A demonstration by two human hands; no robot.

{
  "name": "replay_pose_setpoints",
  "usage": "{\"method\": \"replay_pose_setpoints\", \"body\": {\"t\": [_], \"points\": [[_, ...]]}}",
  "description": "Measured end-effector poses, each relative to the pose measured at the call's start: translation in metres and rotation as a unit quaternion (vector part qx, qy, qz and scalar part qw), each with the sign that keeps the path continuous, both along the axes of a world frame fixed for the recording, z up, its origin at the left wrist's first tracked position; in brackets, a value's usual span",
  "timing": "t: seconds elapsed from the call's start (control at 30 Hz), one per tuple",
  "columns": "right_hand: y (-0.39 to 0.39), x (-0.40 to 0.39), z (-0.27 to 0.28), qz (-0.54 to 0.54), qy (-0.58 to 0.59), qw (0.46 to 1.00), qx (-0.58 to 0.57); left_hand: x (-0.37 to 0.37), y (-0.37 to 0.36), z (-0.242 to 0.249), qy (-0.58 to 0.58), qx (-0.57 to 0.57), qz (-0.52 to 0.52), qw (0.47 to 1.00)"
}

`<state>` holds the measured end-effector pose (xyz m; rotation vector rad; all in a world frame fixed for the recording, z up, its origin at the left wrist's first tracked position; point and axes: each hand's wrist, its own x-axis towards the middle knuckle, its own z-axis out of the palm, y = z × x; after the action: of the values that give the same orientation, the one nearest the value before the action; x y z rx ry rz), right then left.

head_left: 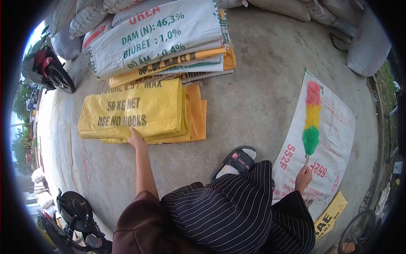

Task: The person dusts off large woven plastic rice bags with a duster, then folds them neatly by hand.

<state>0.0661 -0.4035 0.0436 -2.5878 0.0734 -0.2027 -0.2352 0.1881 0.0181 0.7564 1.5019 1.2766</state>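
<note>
My left hand [136,139] is at the front edge of a folded yellow sack [127,103] printed "50 KG NET USE NO HOOKS". The thumb lies on top of the sack, and the other fingers are mostly hidden at its edge. Orange-yellow sacks [198,118] lie folded beneath it. My right hand [303,178] is closed round the handle of a fluffy duster [312,118], striped pink, yellow and green. The duster is over a flat white sack [338,122] with red "552F" print, which is spread on the floor.
Behind the yellow sack stands a pile of folded white urea sacks [156,38]. Filled sacks [279,8] line the back, and another filled sack [370,44] stands at right. Motorbikes [55,70] are at the left. A yellow sack [332,216] lies at lower right.
</note>
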Motion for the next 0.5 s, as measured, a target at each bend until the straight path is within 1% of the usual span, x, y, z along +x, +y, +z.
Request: {"method": "replay_pose_setpoints", "body": {"t": [0.03,0.07,0.1,0.13,0.2,0.23,0.27,0.3,0.33,0.37,0.4,0.43,0.5], "points": [[-0.003,-0.001,0.002,-0.003,-0.003,1.0,-0.004,-0.01,0.002,-0.026,0.0,-0.086,0.023,0.996],[-0.006,-0.001,0.004,-0.018,0.02,1.0,-0.007,-0.019,0.005,-0.045,-0.004,-0.09,0.018,0.996],[-0.01,-0.004,0.006,-0.037,0.043,0.998,-0.01,-0.025,0.006,-0.061,-0.01,-0.121,-0.002,0.993],[-0.015,-0.006,0.006,-0.051,0.04,0.998,-0.015,-0.027,0.005,-0.071,-0.014,-0.154,-0.025,0.988],[-0.031,-0.015,0.005,-0.111,0.051,0.992,0.016,-0.024,0.003,-0.062,0.054,-0.178,-0.008,0.982],[-0.039,-0.022,0.001,-0.125,-0.004,0.992,0.024,-0.026,0.003,-0.062,0.055,-0.172,-0.011,0.983],[-0.052,-0.026,-0.007,-0.144,-0.062,0.987,0.027,-0.021,-0.001,-0.048,0.111,-0.187,-0.023,0.976],[-0.066,-0.031,-0.012,-0.159,-0.111,0.98,-0.04,-0.031,-0.004,-0.045,0.116,-0.187,-0.073,0.973],[-0.082,-0.037,-0.022,-0.204,-0.134,0.97,0.005,-0.032,-0.003,-0.044,0.131,-0.18,-0.109,0.969],[-0.108,-0.045,-0.035,-0.228,-0.132,0.965,-0.014,-0.028,-0.009,-0.046,0.149,-0.182,-0.137,0.962],[-0.112,-0.049,-0.014,-0.251,-0.085,0.964,0.019,-0.025,-0.015,-0.049,0.169,-0.188,-0.163,0.954],[-0.146,-0.056,-0.038,-0.277,-0.067,0.955,0.084,-0.019,-0.027,-0.055,0.186,-0.199,-0.193,0.943],[-0.192,-0.074,-0.05,-0.323,-0.008,0.946,0.018,0.005,-0.067,-0.071,0.22,-0.225,-0.261,0.913]]}}
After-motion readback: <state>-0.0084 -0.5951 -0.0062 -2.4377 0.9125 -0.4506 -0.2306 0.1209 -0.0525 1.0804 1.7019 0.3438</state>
